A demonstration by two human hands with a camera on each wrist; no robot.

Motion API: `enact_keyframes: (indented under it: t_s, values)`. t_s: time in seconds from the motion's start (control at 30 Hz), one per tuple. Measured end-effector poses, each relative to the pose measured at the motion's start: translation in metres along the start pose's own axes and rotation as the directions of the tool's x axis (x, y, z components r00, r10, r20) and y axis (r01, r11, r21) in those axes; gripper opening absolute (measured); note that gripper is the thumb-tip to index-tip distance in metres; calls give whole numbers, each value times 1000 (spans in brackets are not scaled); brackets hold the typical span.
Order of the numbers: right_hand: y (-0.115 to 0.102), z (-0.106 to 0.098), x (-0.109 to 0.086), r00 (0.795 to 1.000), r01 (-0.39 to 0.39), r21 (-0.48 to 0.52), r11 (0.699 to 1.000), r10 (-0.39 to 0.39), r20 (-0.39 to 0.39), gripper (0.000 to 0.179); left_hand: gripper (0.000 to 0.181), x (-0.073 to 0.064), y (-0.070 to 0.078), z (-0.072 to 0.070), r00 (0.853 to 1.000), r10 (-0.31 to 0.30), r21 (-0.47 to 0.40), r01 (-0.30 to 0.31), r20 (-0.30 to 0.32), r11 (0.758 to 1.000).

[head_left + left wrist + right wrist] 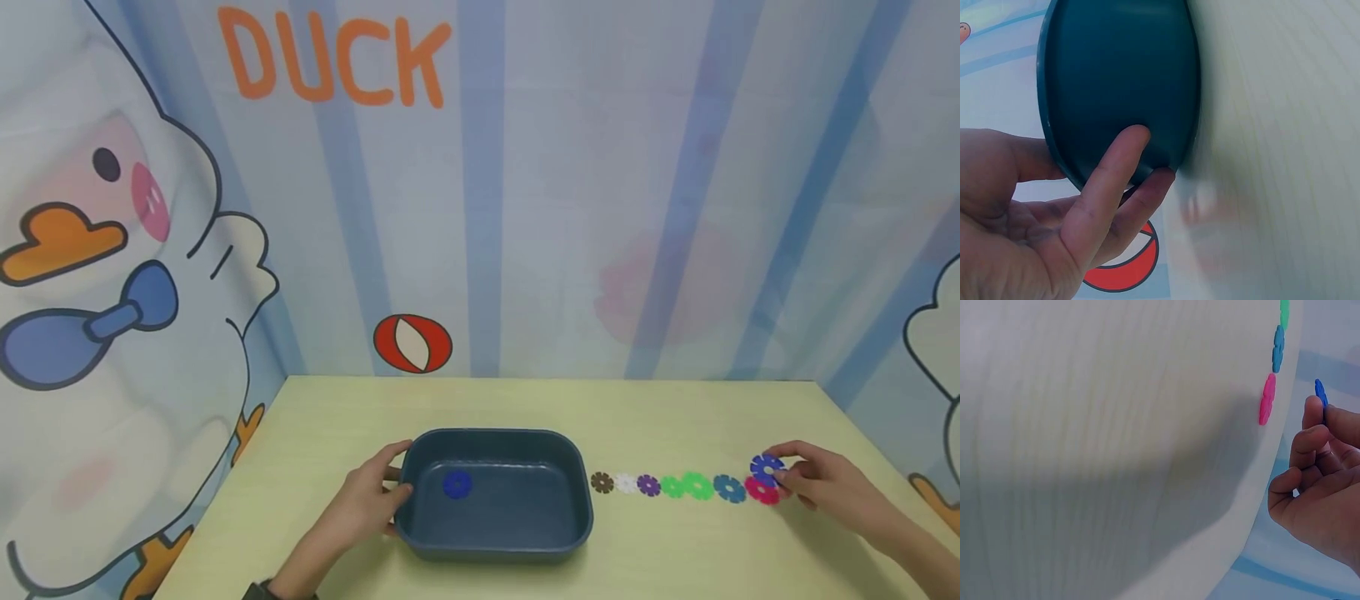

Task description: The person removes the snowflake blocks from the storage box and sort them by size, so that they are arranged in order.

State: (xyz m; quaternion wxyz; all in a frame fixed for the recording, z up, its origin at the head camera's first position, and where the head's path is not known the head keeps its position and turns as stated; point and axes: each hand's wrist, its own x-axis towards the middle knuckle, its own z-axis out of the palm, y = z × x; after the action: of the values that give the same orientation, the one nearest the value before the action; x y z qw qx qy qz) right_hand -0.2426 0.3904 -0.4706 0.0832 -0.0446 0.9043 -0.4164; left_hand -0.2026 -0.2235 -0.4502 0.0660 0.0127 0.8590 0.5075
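My left hand [369, 493] holds the left end of a dark blue rectangular tray [495, 553]; in the left wrist view its fingers [1110, 181] lie against the tray's outer wall. Inside the tray is one blue notched snowflake disc [457, 484]. On the right, my right hand [832, 485] pinches another blue snowflake disc [767, 469] between thumb and fingertips. That disc is held above the table, just over a pink snowflake disc [762, 491], which it partly covers in the head view. The right wrist view shows the held disc [1320, 392] nearly edge-on.
A row of snowflake discs runs rightward from the tray: brown [602, 482], white [626, 483], purple [648, 485], green [697, 486], then teal [730, 489] beside the pink one. The pale yellow table [360, 404] ends at a duck-printed curtain [540, 208].
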Motion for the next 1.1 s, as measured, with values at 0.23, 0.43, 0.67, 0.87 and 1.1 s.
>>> enact_keyframes:
  t_s: [0.23, 0.43, 0.67, 0.87, 1.1]
  values:
    - [7, -6, -3, 1000, -15, -23, 1000, 15, -13, 37, 61, 1, -2, -1, 1000, -2, -3, 2, 0, 1000]
    - [15, -9, -2, 998, -55, -70, 996, 53, -36, 37, 61, 0, -2, 0, 1000, -5, -10, 5, -1, 1000]
    - [31, -12, -1, 995, -75, -114, 991, 67, -72, 36, 62, 0, -2, 0, 1000, -1, -8, 1, 1, 1000]
    - [39, -15, -1, 991, -122, -94, 988, 116, -72, 38, 62, 0, 0, 0, 1000, -4, 32, 4, -4, 999]
    - [41, -13, 0, 994, -109, -140, 984, 105, -31, 33, 62, 0, 0, 1, 1000, -6, 32, 6, -6, 999]
